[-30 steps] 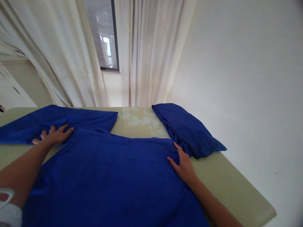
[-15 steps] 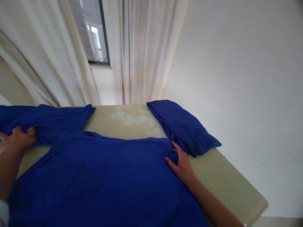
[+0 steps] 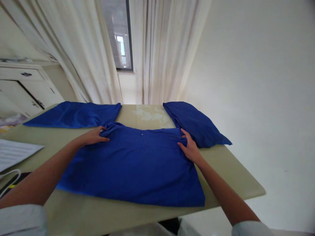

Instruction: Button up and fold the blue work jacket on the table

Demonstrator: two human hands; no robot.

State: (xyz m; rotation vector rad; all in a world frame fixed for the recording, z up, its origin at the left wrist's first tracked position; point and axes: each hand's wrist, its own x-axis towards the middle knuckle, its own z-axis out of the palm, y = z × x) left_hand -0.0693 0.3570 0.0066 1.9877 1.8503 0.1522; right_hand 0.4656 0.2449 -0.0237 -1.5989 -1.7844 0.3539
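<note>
Now, from your head camera: the blue shirt (image 3: 133, 164) lies spread flat on the bench (image 3: 228, 177), and its small button (image 3: 141, 134) on the far edge serves as your marker. Left of the button, your left hand (image 3: 94, 137) is closed on a raised fold of the cloth at the shoulder, fingers gathered around it. Right of the button, your right hand (image 3: 189, 149) rests on the other shoulder with its fingers bent over the seam; I cannot tell whether it pinches the cloth or only presses it down.

Beyond the button and to the left, the left sleeve (image 3: 73, 114) stretches out flat. Beyond and to the right, the right sleeve (image 3: 197, 126) angles toward the bench's edge. The hem lies on the near side of the button, close to you.

Judging by the folds, the cloth is light, soft and limp. It will sag and crease wherever it is unsupported, and may slide on the smooth bench top. The shoulder seams either side of the button look like the firmest places to grip, since doubled fabric holds its line better.

Far left of the button lies a sheet of paper (image 3: 14, 152); behind it hang pale curtains (image 3: 157, 49) beside a window (image 3: 120, 36).
</note>
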